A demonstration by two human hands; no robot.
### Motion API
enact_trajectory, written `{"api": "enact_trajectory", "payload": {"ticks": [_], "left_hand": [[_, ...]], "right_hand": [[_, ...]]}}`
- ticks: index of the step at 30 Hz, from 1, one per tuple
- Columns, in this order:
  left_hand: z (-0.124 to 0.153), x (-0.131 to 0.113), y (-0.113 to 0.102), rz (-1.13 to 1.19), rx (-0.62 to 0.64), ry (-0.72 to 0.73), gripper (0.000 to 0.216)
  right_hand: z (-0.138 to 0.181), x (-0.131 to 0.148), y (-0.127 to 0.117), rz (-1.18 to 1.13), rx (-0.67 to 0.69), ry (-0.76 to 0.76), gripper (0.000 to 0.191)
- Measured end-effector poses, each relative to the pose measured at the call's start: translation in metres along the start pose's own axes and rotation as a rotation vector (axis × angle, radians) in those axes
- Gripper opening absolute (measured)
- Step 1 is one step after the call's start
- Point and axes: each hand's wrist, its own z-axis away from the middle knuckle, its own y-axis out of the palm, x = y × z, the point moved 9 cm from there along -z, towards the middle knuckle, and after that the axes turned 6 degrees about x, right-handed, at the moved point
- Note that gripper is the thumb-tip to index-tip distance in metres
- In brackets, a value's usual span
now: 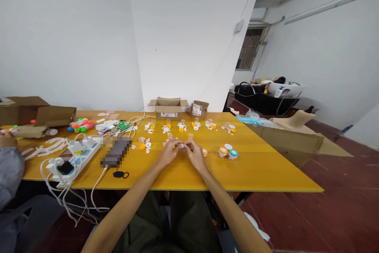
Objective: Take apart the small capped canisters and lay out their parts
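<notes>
Over the middle of the yellow table [251,174], my left hand [169,153] and my right hand [196,155] meet fingertip to fingertip. Both are closed in a pinch around a small white piece with dark marks [181,146], too small to name. Just behind the fingers are clear plastic cups [190,136] and small white pieces, partly hidden by my hands. To the right of my right hand lies a yellow-and-white lid [204,152]. Farther right stand small clear jars, one with an orange-rimmed lid [223,151], another with a teal-rimmed lid [233,153].
Several groups of clear cups, yellow rings and white pieces [181,127] line the back. Behind them stand an open cardboard box [168,107] and a smaller carton [199,109]. Leftward lie a phone [117,152], a power strip [85,158] with tangled cables, and colourful balls [81,124]. Another person's sleeve [11,170] is far left.
</notes>
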Motion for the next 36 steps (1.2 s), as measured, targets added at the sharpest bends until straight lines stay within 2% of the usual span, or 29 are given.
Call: {"api": "enact_trajectory", "payload": {"ticks": [3,9,19,27,36], "left_hand": [[0.002,-0.003,-0.004,0.052,-0.037,-0.003,0.018],[0.007,-0.005,-0.003,0.144,-0.027,-0.006,0.017],[0.005,0.027,-0.001,0.427,-0.094,-0.129,0.029],[0.005,0.023,0.006,0.43,-0.002,-0.155,0.03],[0.006,0.019,0.001,0.354,-0.021,-0.162,0.035]], "right_hand": [[0.0,0.0,0.0,-0.01,0.001,0.001,0.019],[-0.001,0.001,-0.001,-0.062,0.015,0.038,0.024],[0.0,0.003,0.006,-0.021,0.106,0.051,0.022],[-0.001,0.004,0.002,0.117,0.059,-0.012,0.023],[0.003,0.019,0.004,0.215,0.058,-0.103,0.019]]}}
